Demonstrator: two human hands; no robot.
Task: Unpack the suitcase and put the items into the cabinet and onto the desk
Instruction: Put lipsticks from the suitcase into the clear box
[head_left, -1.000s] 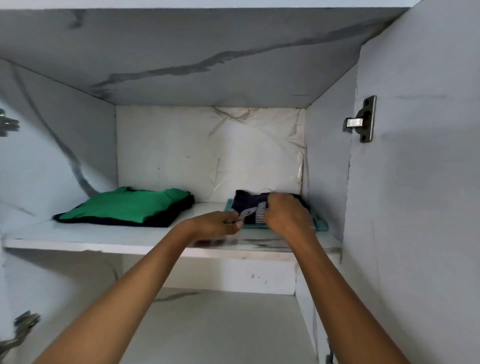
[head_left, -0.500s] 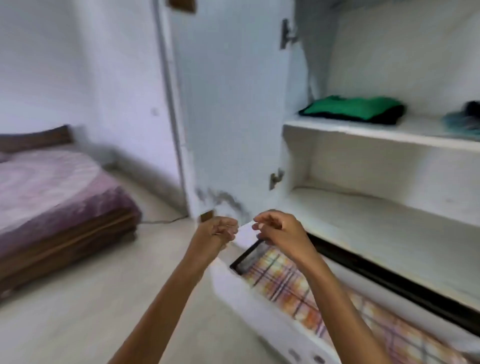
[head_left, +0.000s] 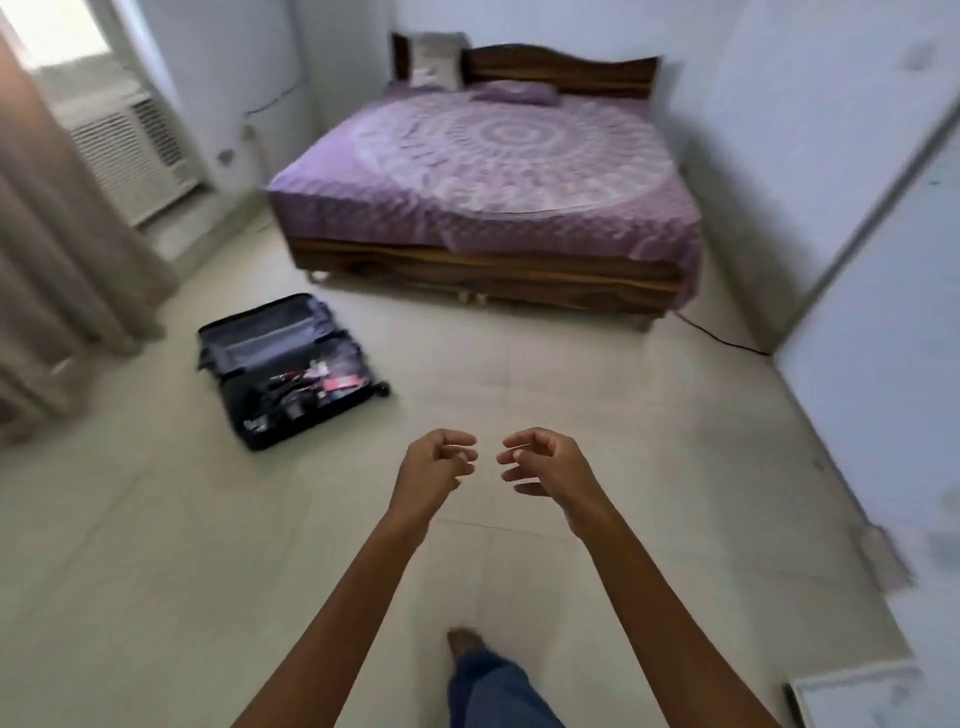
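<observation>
The view has swung away from the cabinet shelf, where a second ago both hands were settling a dark folded garment beside a green one, and now faces the open room. Both hands are empty: the left hand (head_left: 435, 464) and the right hand (head_left: 540, 462) are held out in front at the same height, a little apart from each other, fingers loosely curled and gripping nothing. The garment has therefore been left on the shelf, and that delivery is judged complete. The suitcase (head_left: 287, 370) lies open on the floor (head_left: 571, 405), ahead and to the left, near the foot of the bed (head_left: 498, 171) and close to the curtain (head_left: 57, 249). Its far half appears empty; its near half holds a jumble of small items (head_left: 311, 382), some pink or red, too blurred to identify. A cabinet door (head_left: 878, 364) stands at the right edge of view. One foot (head_left: 465, 642) is forward on the tiles, consistent with walking. Assessment: the task is partly done, with contents remaining in the suitcase; the next step is likely a return to it for another item, requiring a walk across the floor and a reach down.
</observation>
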